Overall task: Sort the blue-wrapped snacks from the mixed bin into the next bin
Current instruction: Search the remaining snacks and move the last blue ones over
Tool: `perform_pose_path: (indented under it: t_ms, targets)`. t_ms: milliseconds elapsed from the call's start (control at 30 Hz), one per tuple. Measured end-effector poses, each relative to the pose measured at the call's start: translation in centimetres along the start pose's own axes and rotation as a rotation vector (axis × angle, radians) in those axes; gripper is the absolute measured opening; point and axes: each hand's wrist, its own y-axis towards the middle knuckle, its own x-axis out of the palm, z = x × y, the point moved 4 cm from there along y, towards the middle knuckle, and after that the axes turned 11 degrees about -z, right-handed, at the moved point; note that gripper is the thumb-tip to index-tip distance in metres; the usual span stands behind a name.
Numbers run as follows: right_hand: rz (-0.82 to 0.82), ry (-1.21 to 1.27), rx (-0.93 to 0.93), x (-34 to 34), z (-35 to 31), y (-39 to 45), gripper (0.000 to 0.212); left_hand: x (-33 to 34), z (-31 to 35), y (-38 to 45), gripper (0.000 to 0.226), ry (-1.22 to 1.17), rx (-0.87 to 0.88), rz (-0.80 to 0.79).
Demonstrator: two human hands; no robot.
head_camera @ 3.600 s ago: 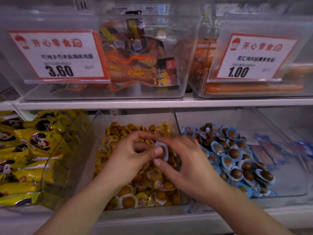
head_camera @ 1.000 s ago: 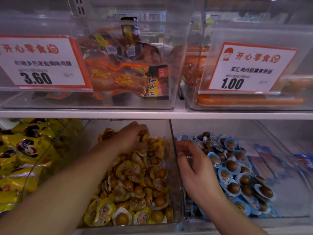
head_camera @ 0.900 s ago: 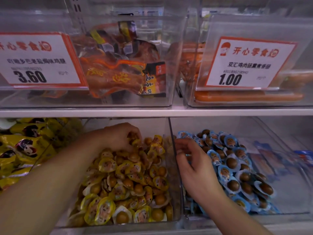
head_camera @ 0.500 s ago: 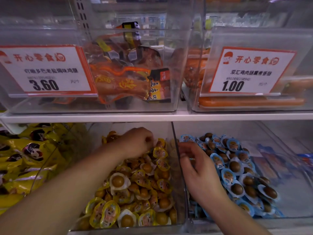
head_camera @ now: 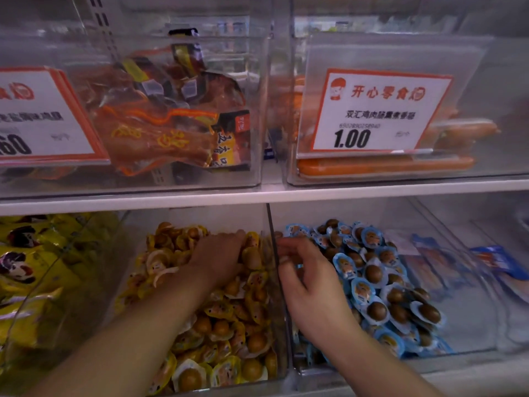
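Small round blue-wrapped snacks (head_camera: 362,290), each showing a brown ball under clear film or a cartoon-printed blue lid, are lying heaped in the clear plastic next bin (head_camera: 472,325), filling its left half. Beside it, sharing a wall, the clear plastic mixed bin (head_camera: 279,282) is holding a pile of similar yellow-wrapped snacks (head_camera: 229,325).

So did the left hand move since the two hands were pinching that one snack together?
Yes. The left hand has gone deeper into the yellow-snack bin, toward the back and closer to the clear divider.
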Motion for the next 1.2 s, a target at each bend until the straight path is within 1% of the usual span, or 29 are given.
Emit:
perform_pose_path:
  t_ms: [33, 67, 133, 233, 300, 467, 567, 600, 667, 733, 767, 833, 900, 933, 1000, 1033, 1100, 1133, 1200]
  targets:
    - [0.002, -0.007, -0.008, 0.0, 0.0, 0.0, 0.028, 0.2, 0.1, -0.1, 0.05, -0.033, 0.016, 0.048]
    - [0.005, -0.016, -0.011, -0.1, 0.0, 0.0, 0.028, 0.3, 0.2, 0.0, 0.047, -0.075, 0.034, 0.062]
    - [0.004, -0.02, -0.011, -0.1, 0.1, 0.0, 0.03, 0.3, 0.1, 0.2, 0.045, -0.161, 0.059, 0.032]
    - [-0.001, -0.013, -0.02, -0.1, 0.1, -0.1, 0.032, 0.3, -0.1, 0.0, 0.04, -0.332, 0.045, -0.007]
    - [-0.001, -0.009, -0.019, -0.1, 0.0, 0.0, 0.034, -0.4, -0.7, -0.4, 0.033, -0.556, 0.041, -0.012]
    - [0.03, -0.012, -0.017, -0.3, 0.1, 0.2, 0.036, -4.7, -4.1, -4.1, 0.029, -1.113, -0.047, 0.121]
    - [0.12, -0.017, -0.069, -0.7, -0.8, 0.1, 0.03, -5.7, -3.8, -9.0, 0.026, -1.565, -0.03, 0.157]
    - [0.155, -0.016, -0.094, -0.7, -1.3, 0.0, 0.028, -5.6, -3.3, -10.7, 0.029, -1.685, -0.026, 0.168]
    - [0.216, -0.038, -0.168, -0.7, -2.8, -0.6, 0.027, -5.0, -2.2, -13.8, 0.03, -1.834, -0.042, 0.221]
    - [0.22, -0.098, -0.281, -0.3, -4.5, -1.8, 0.028, -4.4, -0.7, -15.9, 0.028, -1.924, -0.088, 0.284]
    - [0.181, -0.144, -0.333, 0.1, -5.3, -2.4, 0.032, -4.1, 0.2, -16.6, 0.027, -1.951, -0.095, 0.29]
    - [0.025, -0.283, -0.41, 1.5, -6.5, -3.9, 0.05, -4.0, 2.3, -17.6, 0.028, -1.996, -0.025, 0.252]
    - [-0.175, -0.452, -0.462, 3.3, -7.1, -5.0, 0.068, -4.0, 4.0, -18.3, 0.025, -1.967, 0.105, 0.178]
    - [-0.251, -0.511, -0.47, 3.9, -7.0, -5.4, 0.071, -4.0, 4.5, -18.5, 0.025, -1.919, 0.127, 0.161]
    - [-0.32, -0.521, -0.444, 4.4, -6.7, -5.5, 0.065, -3.6, 4.4, -18.4, 0.033, -1.889, 0.087, 0.148]
    - [-0.323, -0.469, -0.418, 4.2, -6.6, -5.4, 0.059, -3.3, 4.6, -18.3, 0.032, -1.927, 0.076, 0.125]
    - [-0.285, -0.366, -0.381, 3.3, -6.5, -5.1, 0.048, -3.1, 5.3, -18.1, 0.023, -2.002, 0.084, 0.063]
    - [-0.239, -0.34, -0.388, 2.8, -6.6, -4.9, 0.042, -3.3, 5.7, -17.9, 0.02, -2.031, 0.102, 0.041]
    - [-0.098, -0.32, -0.422, 1.4, -6.6, -4.4, 0.031, -4.1, 6.2, -17.8, 0.026, -2.111, 0.182, -0.027]
